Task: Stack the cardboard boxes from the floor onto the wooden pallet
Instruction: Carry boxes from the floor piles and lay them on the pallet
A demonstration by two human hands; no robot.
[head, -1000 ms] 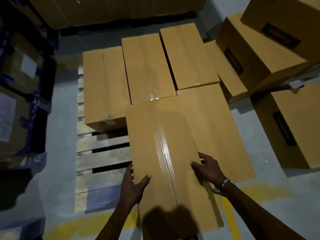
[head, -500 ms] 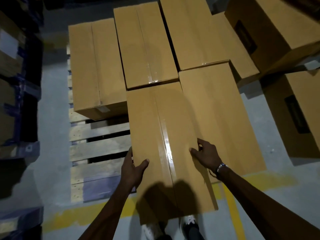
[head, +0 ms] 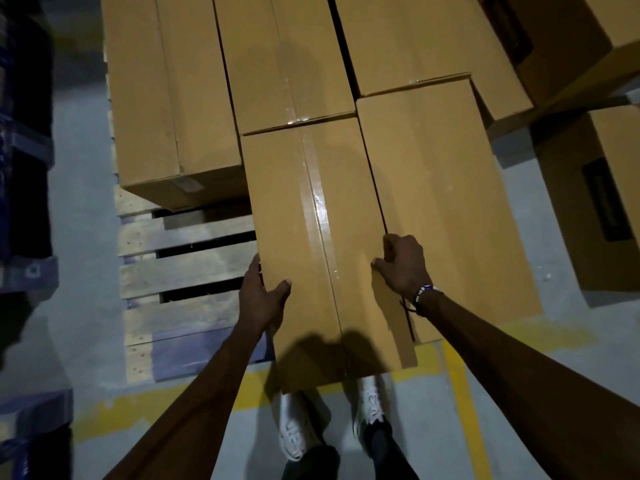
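Observation:
A long taped cardboard box (head: pixel 311 216) lies lengthwise in front of me, its near end over my shoes. My left hand (head: pixel 261 299) grips its left edge, thumb on top and fingers down the side. My right hand (head: pixel 403 265) grips its right edge, fingers curled into the seam against the neighbouring box (head: pixel 446 202). Three more boxes lie behind in a row: left (head: pixel 166 91), middle (head: pixel 284 57) and right (head: pixel 405 39). Bare slats of the wooden pallet (head: pixel 187 268) show at the left of the held box.
More cardboard boxes stand on the grey floor at the right (head: pixel 602 199) and upper right (head: pixel 561 36). Dark wrapped stock (head: pixel 24 140) lines the left side. A yellow floor line (head: pixel 166 403) runs along the pallet's near edge, where my white shoes (head: pixel 298 427) stand.
The view has moved closer and tilted down, bringing my shoes into sight. The held box has slid up against the middle box behind it. Both hands keep their hold on its edges.

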